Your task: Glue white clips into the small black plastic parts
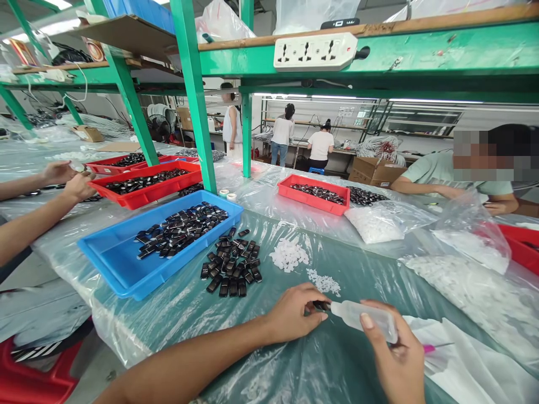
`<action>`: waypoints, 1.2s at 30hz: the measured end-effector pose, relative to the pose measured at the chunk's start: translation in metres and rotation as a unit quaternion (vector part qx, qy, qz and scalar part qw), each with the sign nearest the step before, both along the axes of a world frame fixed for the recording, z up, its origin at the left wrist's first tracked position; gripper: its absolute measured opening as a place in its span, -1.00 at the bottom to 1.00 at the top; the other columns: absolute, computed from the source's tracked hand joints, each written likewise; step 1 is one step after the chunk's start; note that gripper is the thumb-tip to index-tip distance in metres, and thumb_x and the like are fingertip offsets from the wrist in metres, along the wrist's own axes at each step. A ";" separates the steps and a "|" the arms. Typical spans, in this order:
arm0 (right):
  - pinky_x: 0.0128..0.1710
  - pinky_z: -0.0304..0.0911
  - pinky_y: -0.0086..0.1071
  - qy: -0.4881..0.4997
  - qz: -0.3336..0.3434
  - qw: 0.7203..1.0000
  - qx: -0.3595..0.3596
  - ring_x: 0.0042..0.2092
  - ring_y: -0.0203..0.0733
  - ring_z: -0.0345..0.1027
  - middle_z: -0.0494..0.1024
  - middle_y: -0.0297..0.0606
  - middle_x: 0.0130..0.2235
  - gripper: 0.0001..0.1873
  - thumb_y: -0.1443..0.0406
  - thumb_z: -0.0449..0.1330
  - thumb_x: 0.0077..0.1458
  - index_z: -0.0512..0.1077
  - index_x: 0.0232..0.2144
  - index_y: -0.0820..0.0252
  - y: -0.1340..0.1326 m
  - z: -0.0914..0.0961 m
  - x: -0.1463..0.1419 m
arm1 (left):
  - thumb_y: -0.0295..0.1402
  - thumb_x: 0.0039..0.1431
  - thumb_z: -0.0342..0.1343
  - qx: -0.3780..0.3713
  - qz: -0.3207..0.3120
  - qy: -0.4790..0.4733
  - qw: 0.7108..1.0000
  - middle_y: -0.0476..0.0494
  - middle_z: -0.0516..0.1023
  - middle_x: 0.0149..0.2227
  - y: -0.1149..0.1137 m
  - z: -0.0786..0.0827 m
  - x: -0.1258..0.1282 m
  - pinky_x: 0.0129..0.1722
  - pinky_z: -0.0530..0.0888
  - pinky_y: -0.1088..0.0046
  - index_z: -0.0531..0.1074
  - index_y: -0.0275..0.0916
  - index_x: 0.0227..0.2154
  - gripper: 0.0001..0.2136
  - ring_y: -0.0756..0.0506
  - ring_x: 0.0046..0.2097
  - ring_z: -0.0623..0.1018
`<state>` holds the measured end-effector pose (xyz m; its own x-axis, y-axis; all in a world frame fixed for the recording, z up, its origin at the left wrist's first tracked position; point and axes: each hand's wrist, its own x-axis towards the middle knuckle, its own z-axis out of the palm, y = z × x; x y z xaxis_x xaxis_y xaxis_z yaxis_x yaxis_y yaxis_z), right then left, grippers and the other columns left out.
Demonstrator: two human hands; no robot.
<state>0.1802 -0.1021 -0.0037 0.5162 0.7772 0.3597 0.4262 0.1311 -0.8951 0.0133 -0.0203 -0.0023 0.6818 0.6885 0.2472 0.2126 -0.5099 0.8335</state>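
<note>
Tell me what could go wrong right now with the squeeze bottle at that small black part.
1. The right hand aims the squeeze bottle at a black part pinched by the left hand; liquid could wet the fingers.
2. Drips could land on the plastic sheet.
3. The white pieces lie close and could get splashed.

Translucent plastic bottle (365, 317); glossy black parts (231, 265); crinkled clear plastic sheet (320, 370) over table.
</note>
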 end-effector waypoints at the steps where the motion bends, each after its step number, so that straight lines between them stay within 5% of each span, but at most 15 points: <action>1: -0.40 0.22 -0.43 0.001 -0.003 1.000 0.000 -0.28 -0.14 0.30 0.44 -0.23 -0.30 -0.64 0.04 0.20 -0.12 0.39 -0.34 0.17 0.000 0.001 0.000 | -0.37 0.09 0.03 -0.001 -0.008 -0.009 1.000 -0.13 0.44 -0.18 0.000 0.000 0.000 -0.28 0.40 0.55 0.44 -0.19 -0.15 -0.75 -0.02 -0.26 0.46; 12: -0.34 0.20 -0.40 0.033 -0.009 0.999 -0.020 -0.26 -0.12 0.29 0.44 -0.24 -0.28 -0.61 0.01 0.20 -0.13 0.39 -0.32 0.16 -0.001 0.002 0.000 | -0.32 0.09 0.05 -0.046 0.024 0.003 0.999 -0.04 0.53 -0.21 -0.001 0.000 0.000 -0.28 0.39 0.51 0.46 -0.16 -0.16 -0.75 -0.04 -0.31 0.49; 20: -0.53 0.07 -0.44 0.106 0.012 0.991 -0.083 -0.51 -0.30 0.10 0.39 -0.35 -0.48 -0.54 -0.08 0.13 -0.12 0.38 -0.31 0.14 0.003 0.004 -0.001 | -0.30 0.03 0.12 -0.039 0.042 0.003 0.998 -0.02 0.53 -0.27 0.002 -0.001 0.000 -0.34 0.38 0.53 0.47 -0.16 -0.22 -0.78 -0.03 -0.35 0.48; 26: -0.41 0.11 -0.45 0.085 -0.012 0.995 -0.047 -0.34 -0.22 0.22 0.42 -0.32 -0.32 -0.57 -0.03 0.20 -0.16 0.38 -0.32 0.12 0.000 0.006 -0.006 | -0.31 0.01 0.13 -0.042 0.044 -0.004 0.998 -0.02 0.52 -0.28 0.001 -0.001 -0.001 -0.37 0.37 0.54 0.47 -0.17 -0.25 -0.79 -0.02 -0.37 0.47; 29: -0.47 0.07 -0.45 0.094 0.001 0.994 -0.054 -0.42 -0.27 0.17 0.40 -0.34 -0.40 -0.57 -0.04 0.19 -0.15 0.38 -0.32 0.13 0.000 0.005 -0.005 | -0.32 0.01 0.13 -0.070 0.031 -0.023 0.997 -0.05 0.52 -0.30 0.001 -0.003 0.000 -0.37 0.38 0.54 0.46 -0.20 -0.25 -0.79 -0.02 -0.38 0.47; 36: -0.50 -0.01 -0.46 0.251 0.029 0.967 -0.024 -0.47 -0.34 0.09 0.29 -0.41 -0.54 -0.64 0.01 0.13 -0.01 0.39 -0.28 0.14 0.006 -0.004 0.006 | -0.33 -0.04 0.17 -0.164 0.006 -0.095 0.982 -0.12 0.47 -0.33 0.003 -0.009 0.004 -0.45 0.36 0.56 0.42 -0.29 -0.28 -0.77 0.01 -0.43 0.44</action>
